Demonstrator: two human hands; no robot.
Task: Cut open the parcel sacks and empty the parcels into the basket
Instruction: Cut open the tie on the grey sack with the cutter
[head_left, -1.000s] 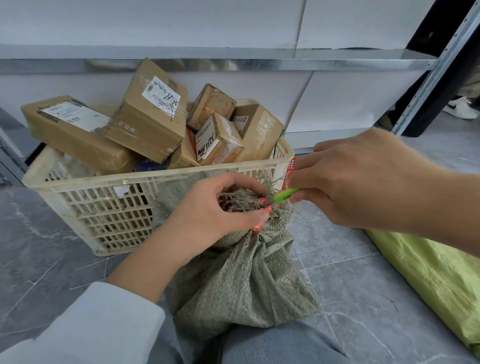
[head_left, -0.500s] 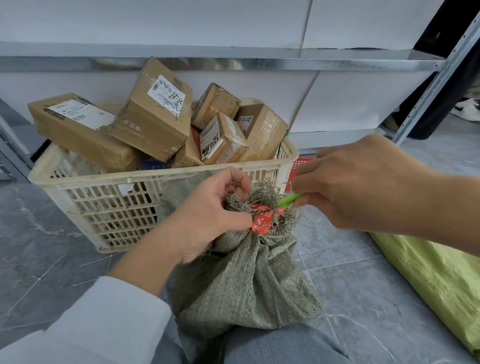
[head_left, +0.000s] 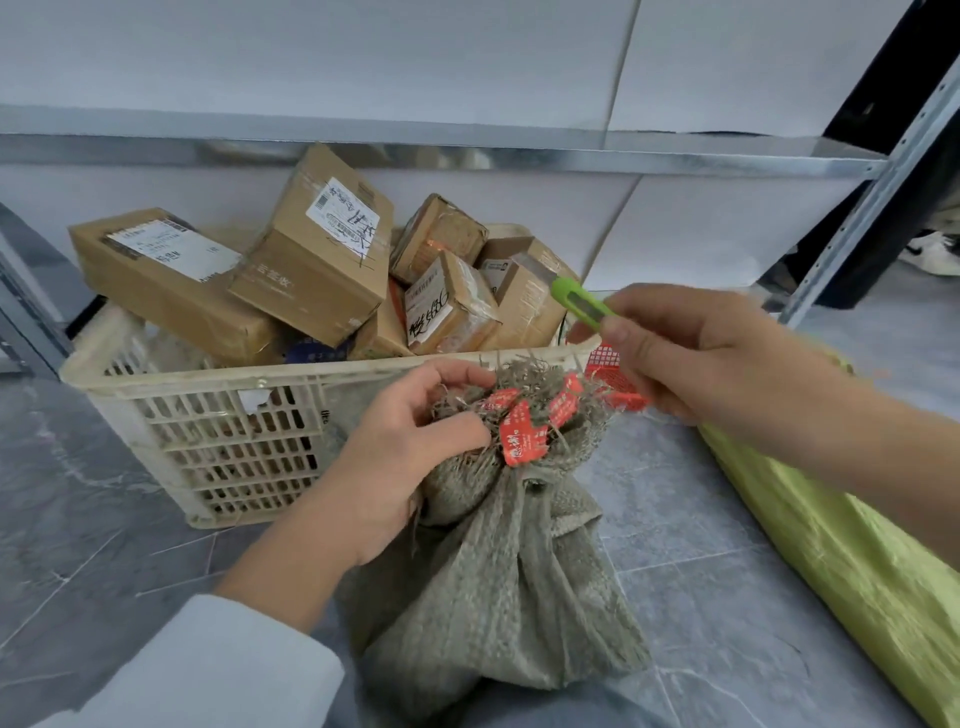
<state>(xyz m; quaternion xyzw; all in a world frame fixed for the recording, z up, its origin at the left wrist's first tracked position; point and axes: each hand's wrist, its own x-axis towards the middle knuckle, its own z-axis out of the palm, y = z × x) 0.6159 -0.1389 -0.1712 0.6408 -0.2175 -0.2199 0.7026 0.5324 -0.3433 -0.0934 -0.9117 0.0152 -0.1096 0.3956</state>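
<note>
Cream basket (head_left: 218, 452), heaped with cardboard parcels (head_left: 311, 275), is set far left. Grey-green sack (head_left: 498, 582) is stood against its near side; its frayed neck is gripped by the curled left hand (head_left: 405, 457). Right hand (head_left: 711, 353) is closed round a green utility knife (head_left: 577, 300), held above the neck, clear of the red tape (head_left: 523, 439).

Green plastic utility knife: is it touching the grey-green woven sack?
Apart. Head view: the green plastic utility knife, in the right hand, sits above the cream plastic basket, clear of the grey-green woven sack.
</note>
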